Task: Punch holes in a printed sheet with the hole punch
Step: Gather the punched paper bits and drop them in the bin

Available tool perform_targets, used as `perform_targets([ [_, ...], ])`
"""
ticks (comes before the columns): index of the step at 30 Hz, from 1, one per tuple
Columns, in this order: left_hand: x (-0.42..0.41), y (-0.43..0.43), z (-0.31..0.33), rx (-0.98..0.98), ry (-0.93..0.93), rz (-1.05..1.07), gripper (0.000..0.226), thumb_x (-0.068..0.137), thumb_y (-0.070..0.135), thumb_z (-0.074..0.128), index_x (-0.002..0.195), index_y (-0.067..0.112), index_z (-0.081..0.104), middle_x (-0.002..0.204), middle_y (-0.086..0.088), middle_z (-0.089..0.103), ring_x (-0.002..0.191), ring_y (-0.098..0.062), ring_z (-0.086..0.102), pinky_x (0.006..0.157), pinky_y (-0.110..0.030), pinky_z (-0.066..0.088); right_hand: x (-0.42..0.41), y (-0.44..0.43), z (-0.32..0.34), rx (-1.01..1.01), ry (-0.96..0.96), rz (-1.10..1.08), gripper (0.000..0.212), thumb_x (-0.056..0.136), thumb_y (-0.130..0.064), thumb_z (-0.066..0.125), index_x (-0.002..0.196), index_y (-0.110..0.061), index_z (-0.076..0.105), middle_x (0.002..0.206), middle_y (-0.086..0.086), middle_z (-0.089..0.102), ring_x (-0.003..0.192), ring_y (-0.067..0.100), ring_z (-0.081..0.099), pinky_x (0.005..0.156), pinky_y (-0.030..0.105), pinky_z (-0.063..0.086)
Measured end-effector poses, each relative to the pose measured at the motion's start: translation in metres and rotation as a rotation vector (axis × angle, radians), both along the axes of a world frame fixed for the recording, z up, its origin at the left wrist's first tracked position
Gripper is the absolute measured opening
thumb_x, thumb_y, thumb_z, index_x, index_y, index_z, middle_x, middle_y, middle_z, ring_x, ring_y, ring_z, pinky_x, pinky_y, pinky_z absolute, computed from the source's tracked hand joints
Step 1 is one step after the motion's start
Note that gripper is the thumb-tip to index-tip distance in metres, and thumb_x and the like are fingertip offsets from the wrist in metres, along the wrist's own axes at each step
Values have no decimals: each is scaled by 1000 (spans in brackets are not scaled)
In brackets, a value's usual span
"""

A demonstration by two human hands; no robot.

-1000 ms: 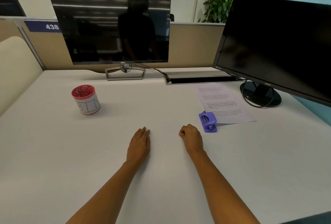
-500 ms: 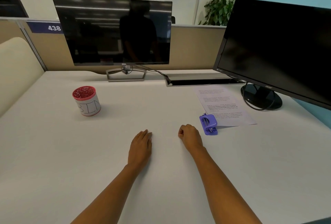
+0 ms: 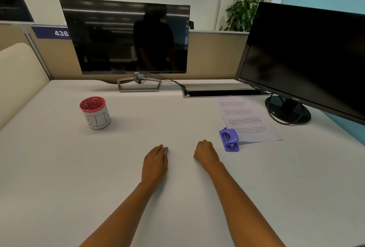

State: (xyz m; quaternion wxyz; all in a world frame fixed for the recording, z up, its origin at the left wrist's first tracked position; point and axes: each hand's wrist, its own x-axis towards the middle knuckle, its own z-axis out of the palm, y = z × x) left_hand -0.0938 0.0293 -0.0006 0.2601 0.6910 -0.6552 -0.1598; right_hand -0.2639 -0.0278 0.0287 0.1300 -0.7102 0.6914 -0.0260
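Left hand (image 3: pixel 156 162) flat, right hand (image 3: pixel 206 153) clenched, both empty on the desk (image 3: pixel 59 167).
Fingers of the left hand lie straight on the white surface; the right hand's fingers are curled into a fist, just left of the hole punch (image 3: pixel 229 140) and not touching it. The hole punch is small, purple plastic, at the near left corner of the printed sheet (image 3: pixel 246 120), a white page of black paragraphs stretching away behind the hole punch.

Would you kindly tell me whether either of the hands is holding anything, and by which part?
Nothing is held. The left hand lies flat on the desk; the right hand rests curled on it, near the purple hole punch but apart from it.
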Motion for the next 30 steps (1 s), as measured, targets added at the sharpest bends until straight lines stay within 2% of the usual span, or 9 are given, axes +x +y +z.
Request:
perform_targets([
  [3, 0, 0, 1, -3, 13, 1, 37, 98, 20, 35, 132, 17, 51, 145, -2, 43, 136, -18, 35, 113, -30, 22, -5, -2, -3, 2, -137, -66, 20, 87, -3, 41, 100, -3, 55, 114, 18, 57, 99, 28, 53, 81, 32, 44],
  [5, 0, 0, 2, -4, 31, 2, 37, 98, 19, 35, 131, 18, 51, 145, -2, 43, 136, -18, 36, 113, -30, 22, -16, -3, -4, -11, -425, -157, 5, 85, -4, 47, 85, -7, 50, 100, 15, 60, 85, 23, 51, 73, 31, 42],
  [7, 0, -1, 2, -1, 44, 2, 36, 98, 18, 36, 130, 18, 52, 145, -2, 44, 135, -18, 36, 113, -30, 23, -29, 0, -3, 24, -774, -249, 9, 85, -3, 52, 81, -9, 48, 92, 12, 59, 82, 22, 54, 76, 33, 47],
  [9, 1, -2, 3, 4, 49, 0, 36, 98, 19, 36, 130, 18, 52, 145, -2, 44, 135, -18, 36, 112, -30, 23, -38, 2, -1, 61, -959, -331, 15, 85, -1, 56, 78, -12, 49, 91, 12, 62, 81, 23, 60, 81, 36, 51],
  [13, 0, -3, 2, 2, 57, -12, 36, 98, 19, 36, 129, 18, 53, 144, -2, 45, 134, -19, 38, 111, -30, 23, -45, 2, -2, -1, -825, -290, 4, 83, -3, 62, 87, -4, 61, 85, 8, 65, 78, 19, 60, 73, 27, 49],
  [20, 0, -6, 0, -9, 60, -21, 35, 98, 19, 37, 127, 18, 55, 141, -1, 48, 132, -18, 40, 111, -29, 25, -29, 4, -2, -21, -592, -74, 14, 78, -13, 72, 89, -4, 69, 82, 3, 65, 73, 11, 56, 71, 19, 44],
  [24, 1, -8, 1, -16, 65, -27, 34, 97, 19, 37, 126, 18, 55, 140, -1, 49, 131, -18, 42, 109, -28, 26, -23, 2, -2, -53, -486, -47, 11, 79, -7, 65, 87, -2, 70, 93, 10, 72, 75, 12, 57, 67, 18, 42],
  [28, 0, -10, 2, -21, 71, -32, 34, 97, 17, 38, 126, 17, 56, 139, -1, 51, 130, -18, 43, 109, -28, 27, -17, -3, 2, 25, -386, -61, 18, 85, -4, 55, 97, 3, 67, 106, 16, 64, 98, 28, 61, 82, 29, 48],
  [30, -3, -11, 5, -33, 109, -27, 34, 97, 17, 38, 125, 16, 56, 137, -1, 52, 128, -18, 44, 108, -28, 29, -15, -4, 1, 73, -395, -60, 24, 90, 3, 46, 108, 12, 59, 102, 22, 56, 110, 38, 53, 76, 12, 47],
])
